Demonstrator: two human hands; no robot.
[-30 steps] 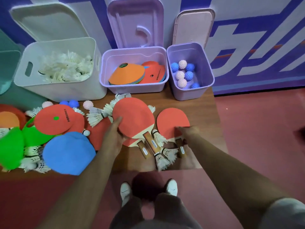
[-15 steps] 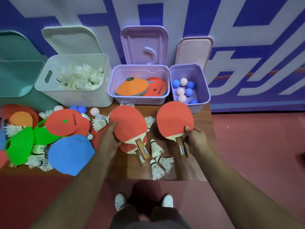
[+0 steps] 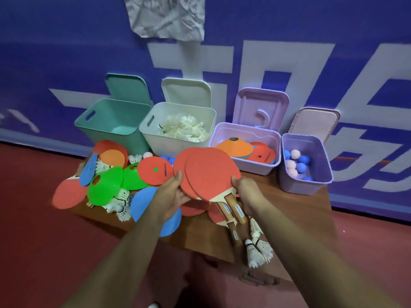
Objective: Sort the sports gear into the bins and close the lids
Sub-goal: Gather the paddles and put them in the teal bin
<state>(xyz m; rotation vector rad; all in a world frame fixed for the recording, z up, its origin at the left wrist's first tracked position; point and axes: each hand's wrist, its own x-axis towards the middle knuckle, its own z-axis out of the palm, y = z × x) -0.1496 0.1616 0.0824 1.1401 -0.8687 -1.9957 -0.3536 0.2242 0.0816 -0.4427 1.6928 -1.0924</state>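
Two red table-tennis paddles (image 3: 206, 172) are stacked and lifted above the table, blades overlapping, wooden handles pointing toward me. My left hand (image 3: 172, 194) grips their left edge from below. My right hand (image 3: 244, 192) grips the right edge near the handles. Another red paddle (image 3: 219, 215) lies on the table under them. Four open bins stand along the wall: an empty teal bin (image 3: 115, 121), a white bin (image 3: 178, 130) full of shuttlecocks, a lilac bin (image 3: 246, 147) with flat cones, and a purple bin (image 3: 304, 163) with spiky balls.
Flat cones in red, green, blue and orange (image 3: 106, 185) pile on the table's left part, mixed with shuttlecocks and small balls. Loose shuttlecocks (image 3: 258, 250) lie at the wooden table's (image 3: 289, 210) front right. All four lids lean open against the blue wall.
Both hands have brought the paddles together into one stack and lifted it off the table. The view has swung left, bringing the teal bin into sight.
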